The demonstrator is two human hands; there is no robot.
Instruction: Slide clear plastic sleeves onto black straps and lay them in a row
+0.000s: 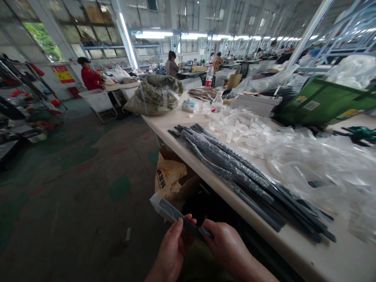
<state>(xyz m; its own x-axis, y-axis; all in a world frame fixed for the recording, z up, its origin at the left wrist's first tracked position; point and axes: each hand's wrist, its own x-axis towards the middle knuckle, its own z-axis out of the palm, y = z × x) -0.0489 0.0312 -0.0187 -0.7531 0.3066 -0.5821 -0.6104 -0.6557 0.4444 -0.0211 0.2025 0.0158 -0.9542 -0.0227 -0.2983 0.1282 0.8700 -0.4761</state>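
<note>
Both hands (195,239) low before the body, fingers (210,226) curled inward.

A big work room with long rows of bright lights
Many windows line the pale walls (66,69). The gray floor (85,188) has green patches and red marks. A long tan bench (296,250) stands beside it.

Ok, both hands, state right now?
Left hand: closed on the dark strip, near its end in a clear plastic sleeve.
Right hand: closed, gripping dark strip material beside the left.
</note>
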